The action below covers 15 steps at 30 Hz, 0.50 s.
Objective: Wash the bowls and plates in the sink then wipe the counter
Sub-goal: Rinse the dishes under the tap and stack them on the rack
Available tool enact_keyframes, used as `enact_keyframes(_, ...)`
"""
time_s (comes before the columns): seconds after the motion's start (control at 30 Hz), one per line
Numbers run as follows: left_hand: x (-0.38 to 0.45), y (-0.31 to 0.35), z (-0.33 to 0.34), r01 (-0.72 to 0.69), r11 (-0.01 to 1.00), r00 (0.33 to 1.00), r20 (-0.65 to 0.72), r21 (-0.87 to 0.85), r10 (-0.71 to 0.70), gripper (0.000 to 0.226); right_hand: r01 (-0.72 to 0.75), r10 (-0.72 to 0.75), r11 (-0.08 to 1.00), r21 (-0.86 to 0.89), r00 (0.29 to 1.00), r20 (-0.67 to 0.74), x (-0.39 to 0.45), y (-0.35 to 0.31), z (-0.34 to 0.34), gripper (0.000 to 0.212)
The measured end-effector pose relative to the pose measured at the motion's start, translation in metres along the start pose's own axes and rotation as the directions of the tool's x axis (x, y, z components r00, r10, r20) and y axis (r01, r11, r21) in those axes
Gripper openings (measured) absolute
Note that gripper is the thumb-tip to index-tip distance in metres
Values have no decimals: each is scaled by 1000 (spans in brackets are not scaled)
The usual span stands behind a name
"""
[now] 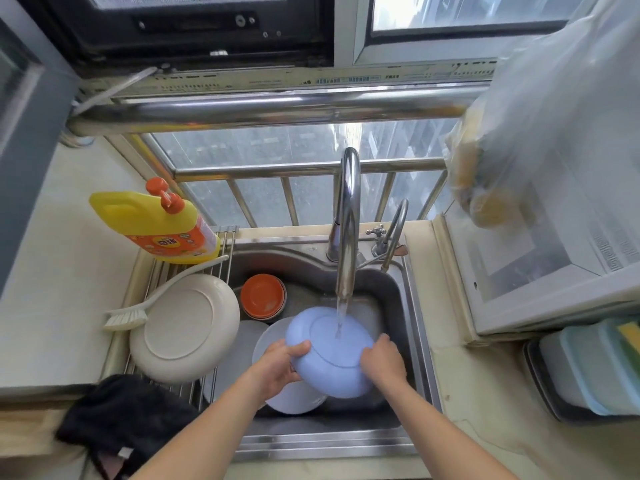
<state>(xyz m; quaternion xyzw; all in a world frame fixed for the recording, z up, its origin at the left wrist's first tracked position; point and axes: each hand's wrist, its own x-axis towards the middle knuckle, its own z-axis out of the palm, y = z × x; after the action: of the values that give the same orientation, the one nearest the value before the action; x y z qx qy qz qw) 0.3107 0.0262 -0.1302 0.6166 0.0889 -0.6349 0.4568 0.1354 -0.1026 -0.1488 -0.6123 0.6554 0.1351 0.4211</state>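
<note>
The wet, slippery blue plate (330, 351), rigid and likely light, is gripped at opposite rims by the left hand (277, 367) and right hand (382, 362), fingers curled.

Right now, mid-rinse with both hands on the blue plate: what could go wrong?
1. The upturned round blue plate is wet under the chrome tap's stream; left hand and right hand grip only its edges, so it might slip onto the white plates below.
2. Water hitting its raised base may splash over the steel sink's front rim.
</note>
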Motion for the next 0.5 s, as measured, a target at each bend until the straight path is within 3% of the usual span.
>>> enact_keyframes(0.07,-7,-1,4,-22,998,999,37,56,20,38,125,-118,985,-120,991,65,-3,-8,10,54)
enact_keyframes(0.23,-20,-5,4,-51,989,993,115,137,35,34,318,-275,920,-231,941,199,-15,-32,32,74)
enact_keyframes(0.37,-23,-9,3,-72,988,993,103,134,58,33,564,-506,803,-193,816,279,-32,-37,41,61)
enact_keyframes(0.5,-18,-10,-9,-91,994,996,-11,60,92,36,744,-661,655,-131,649,378,-43,-23,35,51)
